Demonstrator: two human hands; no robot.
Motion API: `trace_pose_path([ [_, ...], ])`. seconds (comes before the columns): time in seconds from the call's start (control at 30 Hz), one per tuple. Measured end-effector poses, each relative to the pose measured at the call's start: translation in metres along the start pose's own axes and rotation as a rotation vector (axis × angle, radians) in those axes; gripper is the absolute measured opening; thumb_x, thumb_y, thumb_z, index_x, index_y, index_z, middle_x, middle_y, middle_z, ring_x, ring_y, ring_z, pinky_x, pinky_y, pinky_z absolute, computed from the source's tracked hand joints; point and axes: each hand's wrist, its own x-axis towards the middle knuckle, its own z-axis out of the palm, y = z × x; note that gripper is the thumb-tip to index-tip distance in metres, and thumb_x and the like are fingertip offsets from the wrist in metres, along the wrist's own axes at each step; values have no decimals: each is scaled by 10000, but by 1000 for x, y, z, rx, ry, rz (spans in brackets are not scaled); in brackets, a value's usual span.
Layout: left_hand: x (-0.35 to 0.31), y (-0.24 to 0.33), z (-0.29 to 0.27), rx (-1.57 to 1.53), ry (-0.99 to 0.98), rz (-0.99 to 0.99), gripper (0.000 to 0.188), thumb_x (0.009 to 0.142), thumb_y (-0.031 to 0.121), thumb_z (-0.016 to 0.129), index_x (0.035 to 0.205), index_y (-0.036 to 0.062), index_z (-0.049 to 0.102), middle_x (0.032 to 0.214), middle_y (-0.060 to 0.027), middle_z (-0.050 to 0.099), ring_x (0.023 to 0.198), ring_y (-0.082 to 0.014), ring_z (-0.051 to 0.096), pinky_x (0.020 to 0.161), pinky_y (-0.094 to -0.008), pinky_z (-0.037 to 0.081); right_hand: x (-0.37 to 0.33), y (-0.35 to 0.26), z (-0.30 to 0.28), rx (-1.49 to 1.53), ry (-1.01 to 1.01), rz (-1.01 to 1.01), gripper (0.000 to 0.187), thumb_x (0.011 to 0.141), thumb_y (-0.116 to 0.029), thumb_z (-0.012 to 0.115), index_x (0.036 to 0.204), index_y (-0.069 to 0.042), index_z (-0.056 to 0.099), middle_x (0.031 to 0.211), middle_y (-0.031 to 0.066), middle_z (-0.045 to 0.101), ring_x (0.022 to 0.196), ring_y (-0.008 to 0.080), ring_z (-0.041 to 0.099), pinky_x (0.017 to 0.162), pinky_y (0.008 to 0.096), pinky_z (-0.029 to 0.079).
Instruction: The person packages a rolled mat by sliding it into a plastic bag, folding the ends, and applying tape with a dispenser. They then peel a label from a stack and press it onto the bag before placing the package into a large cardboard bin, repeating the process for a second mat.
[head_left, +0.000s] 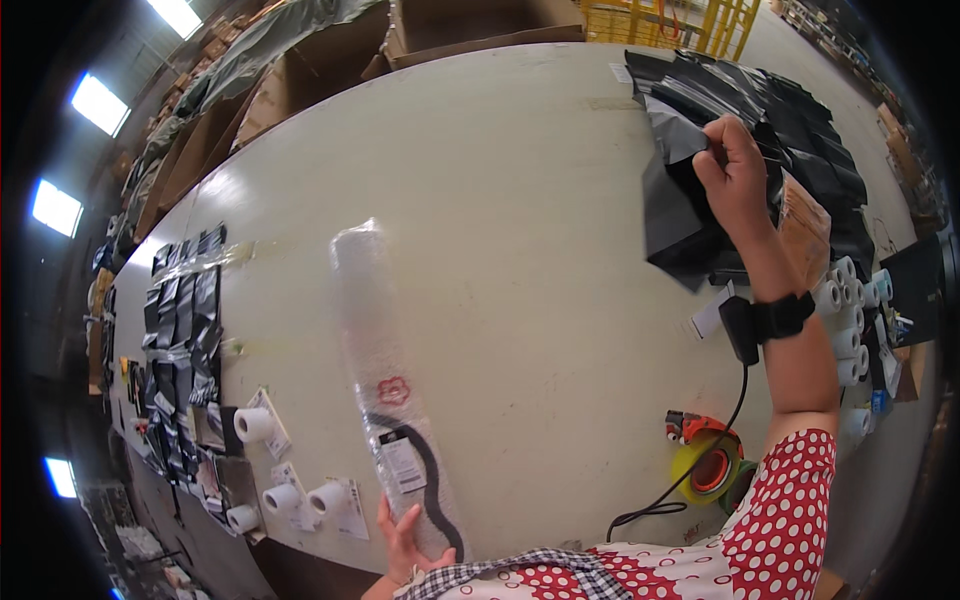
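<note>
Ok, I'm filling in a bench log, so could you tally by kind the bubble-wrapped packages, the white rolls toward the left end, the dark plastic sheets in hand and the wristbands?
Bubble-wrapped package: 1
White rolls toward the left end: 4
Dark plastic sheet in the right hand: 1
Black wristband: 1
Total: 7

The near end of the bubble-wrapped package point(375, 345) disappears behind the person's clothes, and I can't really tell how much of the left hand point(405, 540) is tucked under it. Whatever's in the package's far half is just haze through the wrap, and the print on its label point(404, 465) is too tiny to read. Well right of the package, the right hand point(735, 178) hides its own fingertips on the plastic bag point(670, 205) — and the sleeve point(788, 490) covers part of the green roll point(738, 487). Beyond the package, the yellow cage point(630, 22) gets chopped off up top.
</note>
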Motion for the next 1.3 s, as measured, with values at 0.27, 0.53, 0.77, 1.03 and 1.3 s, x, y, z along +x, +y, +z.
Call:
trace_pose_path([
  [0.27, 44, 34, 9, -66, -188, 134, 688, 671, 225, 741, 1296, 115, 475, 1401, -269, 276, 1305, -425, 321, 1070, -475, 316, -68, -295, 120, 725, -459, -631, 240, 621, -122, 670, 800, -82, 515, 827, 66, 518, 872, 258, 545, 994, 439, 391],
  [0.53, 24, -9, -48, -513, 483, -13, 199, 857, 24, 471, 1055, 19, 485, 1041, -107, 517, 975, -219, 510, 888, -338, 410, -226, -326, 149, 561, -886, -415, 169, 699, -113, 625, 830, -61, 531, 844, 75, 542, 885, 258, 566, 1001, 436, 389],
  [0.77, 70, -45, -11, -905, -134, -98, 473, 953, 311, 425, 1268, -38, 477, 1245, -206, 520, 1189, -311, 483, 1028, -369, 355, -249, -347, 111, 299, -681, -189, 306, 728, -226, 716, 971, -59, 634, 1061, 113, 605, 1032, 309, 556, 950, 432, 398],
  [1.03, 58, -51, -19, -240, -35, 217, 833, 720, 287, 732, 1374, 17, 293, 1355, -183, 383, 1299, -297, 352, 1064, -396, 301, -296, -345, 95, 23, -723, 979, 1231, 588, -397, 859, 1449, 49, 99, 1349, 266, 408, 1301, 382, 360, 1071, 433, 319],
  [1.3, 48, -51, -23, -79, 26, 229, 497, 747, 158, 719, 1155, -21, 497, 1209, -238, 550, 1092, -400, 542, 935, -418, 435, -347, -311, -35, 206, -715, 1200, 847, 525, -218, 856, 1227, 67, 476, 1074, 156, 633, 983, 221, 618, 864, 323, 495],
])
